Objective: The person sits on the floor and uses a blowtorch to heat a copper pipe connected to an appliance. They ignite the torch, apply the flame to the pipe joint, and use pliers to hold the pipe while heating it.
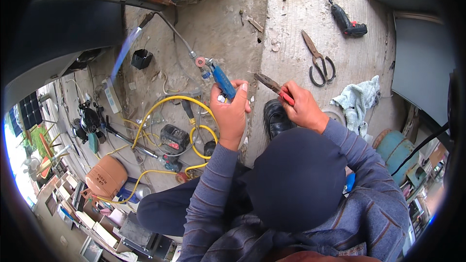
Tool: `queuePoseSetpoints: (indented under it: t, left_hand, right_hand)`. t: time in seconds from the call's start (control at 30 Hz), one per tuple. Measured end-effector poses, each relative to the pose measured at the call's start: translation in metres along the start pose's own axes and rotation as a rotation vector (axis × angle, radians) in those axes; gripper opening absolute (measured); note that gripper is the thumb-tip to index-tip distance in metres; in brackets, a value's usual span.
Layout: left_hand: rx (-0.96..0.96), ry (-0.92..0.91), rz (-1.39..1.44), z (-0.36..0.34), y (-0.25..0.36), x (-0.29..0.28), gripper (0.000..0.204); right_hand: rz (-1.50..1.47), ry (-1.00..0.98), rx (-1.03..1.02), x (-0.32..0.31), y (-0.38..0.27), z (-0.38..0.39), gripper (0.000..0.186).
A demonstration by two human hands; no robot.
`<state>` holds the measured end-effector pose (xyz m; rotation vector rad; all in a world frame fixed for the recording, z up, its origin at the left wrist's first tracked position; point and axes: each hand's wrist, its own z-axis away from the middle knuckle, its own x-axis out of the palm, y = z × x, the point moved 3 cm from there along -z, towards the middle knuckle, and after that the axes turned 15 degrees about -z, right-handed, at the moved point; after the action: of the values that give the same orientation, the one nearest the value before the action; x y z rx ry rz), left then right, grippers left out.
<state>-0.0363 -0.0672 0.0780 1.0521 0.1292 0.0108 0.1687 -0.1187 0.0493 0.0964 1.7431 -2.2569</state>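
Observation:
My left hand (230,119) is closed around the blue handle of a gas torch (223,80). The torch's thin metal pipe runs up and left to a nozzle, and a long blue flame (124,53) streams from it down and to the left, away from both hands. My right hand (304,108) grips red-handled pliers (270,84), their jaws pointing up and left toward the torch handle without touching it. Something thin and small shows at the jaw tips, too small to name. My black shoe (277,118) stands just below the pliers.
Black-handled scissors (319,62) and a black cordless screwdriver (347,22) lie on concrete at upper right, a pale cloth (360,98) below them. A yellow hose (145,122) loops near my left arm, beside an orange gas cylinder (105,176). A black cup (141,59) sits near the flame.

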Motion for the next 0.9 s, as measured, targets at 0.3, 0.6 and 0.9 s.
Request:
queuePoseSetpoints:
  t: [0.3, 0.6, 0.9]
  left_hand:
    - [0.024, 0.012, -0.01, 0.0, -0.003, -0.007, 0.017]
    - [-0.055, -0.153, 0.058, 0.016, -0.013, -0.003, 0.029]
    - [-0.028, -0.254, -0.096, -0.014, -0.005, -0.027, 0.04]
  right_hand:
    - [0.07, 0.082, -0.037, 0.006, 0.0, 0.004, 0.02]
    - [-0.19, 0.129, 0.193, 0.029, 0.03, -0.029, 0.011]
    - [-0.614, 0.14, 0.184, 0.062, 0.012, -0.083, 0.014]
